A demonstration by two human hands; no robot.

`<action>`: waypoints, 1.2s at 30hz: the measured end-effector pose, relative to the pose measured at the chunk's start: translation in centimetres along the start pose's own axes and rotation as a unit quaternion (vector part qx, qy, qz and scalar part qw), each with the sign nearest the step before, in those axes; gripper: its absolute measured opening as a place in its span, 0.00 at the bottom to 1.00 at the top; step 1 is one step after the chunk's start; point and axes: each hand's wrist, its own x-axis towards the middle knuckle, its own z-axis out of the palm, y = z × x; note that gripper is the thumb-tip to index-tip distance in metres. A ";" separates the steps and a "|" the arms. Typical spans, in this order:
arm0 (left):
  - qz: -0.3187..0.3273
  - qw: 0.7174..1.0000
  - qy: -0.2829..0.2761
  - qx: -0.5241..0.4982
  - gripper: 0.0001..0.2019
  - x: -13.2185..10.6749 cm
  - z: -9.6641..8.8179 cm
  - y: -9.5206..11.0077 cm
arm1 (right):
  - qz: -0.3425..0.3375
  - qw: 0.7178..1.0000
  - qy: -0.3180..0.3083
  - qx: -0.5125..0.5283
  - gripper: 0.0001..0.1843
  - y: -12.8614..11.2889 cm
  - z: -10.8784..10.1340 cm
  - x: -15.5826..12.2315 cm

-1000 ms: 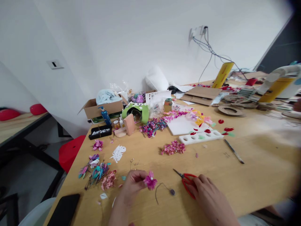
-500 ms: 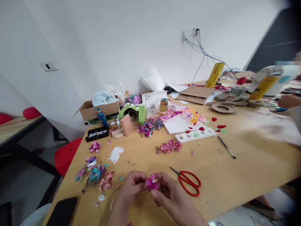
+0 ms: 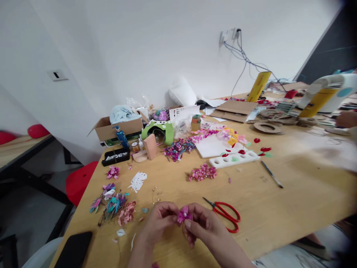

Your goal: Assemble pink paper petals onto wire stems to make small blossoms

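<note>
A small magenta paper flower [image 3: 184,214] with a pearl centre is pinched between both my hands just above the wooden table [image 3: 292,201]. My left hand [image 3: 158,219] is closed on its left side and my right hand [image 3: 202,225] is closed on its right side, fingertips pressed to the petals. Red-handled scissors [image 3: 225,214] lie on the table just to the right of my right hand.
Piles of paper flowers [image 3: 115,204] lie at the left, a pink pile [image 3: 202,173] and a white paint palette [image 3: 234,159] in the middle. A black phone [image 3: 74,248] sits at the near left edge. Boxes, a green tool [image 3: 158,130] and cardboard stand behind. Another person's hand [image 3: 346,120] is at the far right.
My right hand let go of the scissors and came left to join my left hand on the flower. The scissors now lie alone on the table.
</note>
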 end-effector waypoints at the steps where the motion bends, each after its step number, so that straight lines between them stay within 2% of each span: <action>1: 0.000 1.000 -0.003 -0.001 0.07 0.0 0.1 0.1 | 0.001 1.000 0.000 0.007 0.18 0.0 0.0 0.0; 7: -0.003 1.000 -0.009 -0.004 0.09 0.0 0.5 0.3 | 0.004 1.000 -0.003 0.030 0.16 0.4 -0.1 0.0; 12: -0.002 0.999 0.044 -0.013 0.10 0.2 0.7 -0.1 | 0.009 1.000 0.007 0.010 0.16 0.7 0.1 0.2; 15: -0.002 0.998 0.058 -0.009 0.12 0.4 0.6 -0.2 | 0.009 1.000 0.005 0.000 0.18 0.8 0.1 0.3; 19: 0.017 0.999 0.051 -0.008 0.14 0.4 0.4 -0.3 | -0.007 1.000 -0.002 -0.007 0.18 1.0 0.0 0.3; 23: 0.023 0.999 0.039 -0.009 0.12 0.3 0.2 -0.4 | -0.021 0.999 -0.003 -0.025 0.16 1.1 -0.3 0.2; 28: 0.010 0.999 0.013 -0.038 0.12 0.3 0.0 -0.7 | -0.030 0.997 -0.022 -0.066 0.14 0.9 -0.9 0.1; 36: -0.012 1.000 -0.001 -0.021 0.12 0.2 0.0 -0.7 | -0.011 0.994 -0.061 -0.095 0.13 0.3 -1.5 -0.6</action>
